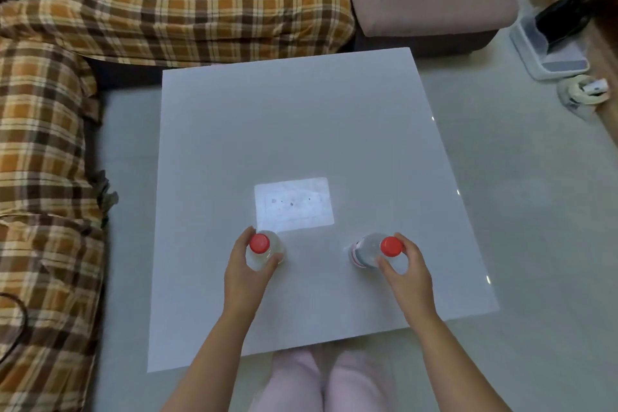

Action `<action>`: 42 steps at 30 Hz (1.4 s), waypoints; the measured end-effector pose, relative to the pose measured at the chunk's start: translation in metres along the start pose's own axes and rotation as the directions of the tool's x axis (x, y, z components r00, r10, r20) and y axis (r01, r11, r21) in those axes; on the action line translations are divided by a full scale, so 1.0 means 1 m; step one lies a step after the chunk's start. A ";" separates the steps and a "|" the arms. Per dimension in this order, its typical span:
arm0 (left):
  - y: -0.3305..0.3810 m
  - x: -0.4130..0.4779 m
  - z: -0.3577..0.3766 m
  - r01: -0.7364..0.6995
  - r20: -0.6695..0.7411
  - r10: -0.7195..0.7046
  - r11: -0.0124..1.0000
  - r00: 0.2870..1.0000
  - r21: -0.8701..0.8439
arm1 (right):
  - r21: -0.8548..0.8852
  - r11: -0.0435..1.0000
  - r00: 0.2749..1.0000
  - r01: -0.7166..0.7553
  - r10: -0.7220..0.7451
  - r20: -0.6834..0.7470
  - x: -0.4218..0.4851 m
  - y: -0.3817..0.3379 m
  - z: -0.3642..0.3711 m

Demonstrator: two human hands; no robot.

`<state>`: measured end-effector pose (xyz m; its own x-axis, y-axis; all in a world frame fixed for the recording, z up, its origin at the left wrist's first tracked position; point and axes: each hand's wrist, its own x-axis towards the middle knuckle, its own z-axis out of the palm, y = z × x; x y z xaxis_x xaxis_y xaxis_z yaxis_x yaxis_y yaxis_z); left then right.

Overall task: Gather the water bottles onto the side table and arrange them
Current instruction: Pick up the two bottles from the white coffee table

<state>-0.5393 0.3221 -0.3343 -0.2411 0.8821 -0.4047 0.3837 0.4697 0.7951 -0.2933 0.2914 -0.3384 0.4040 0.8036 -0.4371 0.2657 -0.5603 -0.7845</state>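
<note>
Each hand's fingers gripped a red-capped water bottle just below its cap: left hand (245,273) on the left bottle (264,249), right hand (406,273) on the right bottle (369,249). Clear smooth plastic, likely slippery and squeezable, above the counter (301,130).

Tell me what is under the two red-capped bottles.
Both bottles stand on the white side table: the left bottle in the left hand, the right bottle in the right hand. Their bases are hidden from this top-down view.

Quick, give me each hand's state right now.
Left hand: closed on the left bottle.
Right hand: closed on the right bottle.
</note>
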 end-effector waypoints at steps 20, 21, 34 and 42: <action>0.008 0.015 0.016 0.132 -0.113 -0.159 0.967 0.981 -0.217 | 0.196 0.981 0.999 0.000 0.010 -0.050 0.009 -0.004 0.014; 0.009 0.014 0.016 0.129 -0.115 -0.157 0.967 0.981 -0.220 | 0.186 0.983 0.999 -0.001 0.010 -0.047 0.009 -0.004 0.013; 0.041 -0.024 0.010 0.041 -0.071 -0.058 0.975 0.996 -0.219 | 0.080 0.991 0.984 0.105 -0.115 0.137 -0.002 -0.033 -0.001; 0.064 -0.075 -0.007 -0.072 -0.186 0.029 0.971 0.982 -0.228 | 0.064 0.944 0.902 0.324 -0.329 0.280 -0.026 -0.081 -0.019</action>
<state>-0.5031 0.2857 -0.2496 -0.3914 0.8733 -0.2899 0.1870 0.3840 0.9042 -0.3091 0.3120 -0.2549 0.0320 0.9652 -0.2594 0.3254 -0.2555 -0.9104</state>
